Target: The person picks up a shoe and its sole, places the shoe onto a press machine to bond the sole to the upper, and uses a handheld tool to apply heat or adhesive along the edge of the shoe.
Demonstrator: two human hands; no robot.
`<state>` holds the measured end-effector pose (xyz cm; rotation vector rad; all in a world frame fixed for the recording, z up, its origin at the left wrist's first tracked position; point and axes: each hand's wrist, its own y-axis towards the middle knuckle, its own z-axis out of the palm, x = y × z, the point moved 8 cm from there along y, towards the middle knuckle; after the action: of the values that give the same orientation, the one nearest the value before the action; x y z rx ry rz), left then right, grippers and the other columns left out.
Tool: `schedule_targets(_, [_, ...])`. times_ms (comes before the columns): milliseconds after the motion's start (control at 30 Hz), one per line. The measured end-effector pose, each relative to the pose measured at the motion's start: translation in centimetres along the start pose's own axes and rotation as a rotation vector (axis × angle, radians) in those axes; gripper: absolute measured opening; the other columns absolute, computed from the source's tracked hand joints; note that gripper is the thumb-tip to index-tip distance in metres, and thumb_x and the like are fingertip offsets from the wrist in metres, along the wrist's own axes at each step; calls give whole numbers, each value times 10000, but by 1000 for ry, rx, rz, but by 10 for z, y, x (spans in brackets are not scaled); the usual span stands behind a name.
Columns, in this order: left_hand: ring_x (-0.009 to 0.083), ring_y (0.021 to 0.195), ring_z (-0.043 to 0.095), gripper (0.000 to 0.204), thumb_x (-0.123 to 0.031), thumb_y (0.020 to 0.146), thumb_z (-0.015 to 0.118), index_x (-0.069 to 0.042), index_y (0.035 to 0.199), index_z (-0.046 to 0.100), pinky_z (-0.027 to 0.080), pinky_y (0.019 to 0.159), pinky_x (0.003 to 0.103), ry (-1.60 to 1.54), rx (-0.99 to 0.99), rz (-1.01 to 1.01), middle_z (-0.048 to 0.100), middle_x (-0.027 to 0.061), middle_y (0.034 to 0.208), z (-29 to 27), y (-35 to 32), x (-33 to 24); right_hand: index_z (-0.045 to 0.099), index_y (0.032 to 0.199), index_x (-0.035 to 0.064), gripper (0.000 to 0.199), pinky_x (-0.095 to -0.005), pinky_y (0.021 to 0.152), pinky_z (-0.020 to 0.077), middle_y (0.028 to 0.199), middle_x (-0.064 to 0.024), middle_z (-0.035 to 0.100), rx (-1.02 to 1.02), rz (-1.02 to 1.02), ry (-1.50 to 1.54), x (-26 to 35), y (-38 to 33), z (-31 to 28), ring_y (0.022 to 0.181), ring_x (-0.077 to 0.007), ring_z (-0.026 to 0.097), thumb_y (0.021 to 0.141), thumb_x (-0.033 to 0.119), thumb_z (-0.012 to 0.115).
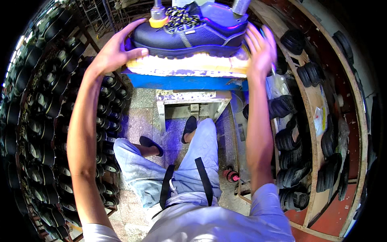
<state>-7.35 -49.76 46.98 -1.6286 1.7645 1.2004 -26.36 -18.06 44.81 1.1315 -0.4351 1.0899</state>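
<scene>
The black laced shoe (pixel 185 39) rests sole-down on the pale yellow pad (pixel 189 65), with a yellow-tipped rod (pixel 159 21) at its forefoot. Left hand (pixel 112 50): fingers spread open around the toe. Right hand (pixel 261 50): fingers open, extended at the heel. Contact pressure cannot be determined. The left rack (pixel 89 40) holds rows of black footwear (pixel 42 127). The right shelving (pixel 316 95) holds grouped black soles (pixel 282 107) and a plastic packet (pixel 318 121), contents unidentifiable.

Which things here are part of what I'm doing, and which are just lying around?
Apparently in use:
black leather shoe with speckled laces
your left hand and right hand at its ends
round yellow press pad
worn yellowish machine bed beneath

Apparently just around:
black shoes at left
black ribbed soles at right
</scene>
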Motion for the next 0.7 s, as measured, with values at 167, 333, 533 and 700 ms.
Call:
schedule_targets(167, [304,1319,563,708,-144,859,816,-31,1482,499,451,1102,396,531,-596,285,556,220,1441,47,-62,-41,550,1456,38,512,-289,659,354,791,34,446,-393,344,-62,-81,-93,-207,712,-102,440,1068,348,429])
schedule_targets(333, [357,1212,557,580,-145,790,829,3,1317,638,489,1016,417,578,-682,503,556,225,1309,119,-128,-47,670,1162,-58,351,-245,489,372,732,15,533,-494,913,-106,-215,-233,-286,557,-86,456,968,217,569])
schedule_targets(533, [306,1028,651,384,-124,750,814,-42,1123,767,559,883,400,508,-557,815,635,160,1175,171,-146,-69,636,1217,-120,462,-232,597,352,871,-22,555,-148,400,11,-48,-182,-159,678,-84,454,972,255,525])
schedule_targets(700, [279,1033,667,323,-76,780,738,-49,1100,764,577,933,426,541,-514,899,716,96,1131,220,-141,-98,720,1097,-122,498,-245,555,328,735,-57,558,481,-288,-409,128,-174,-17,627,-105,480,1028,311,483])
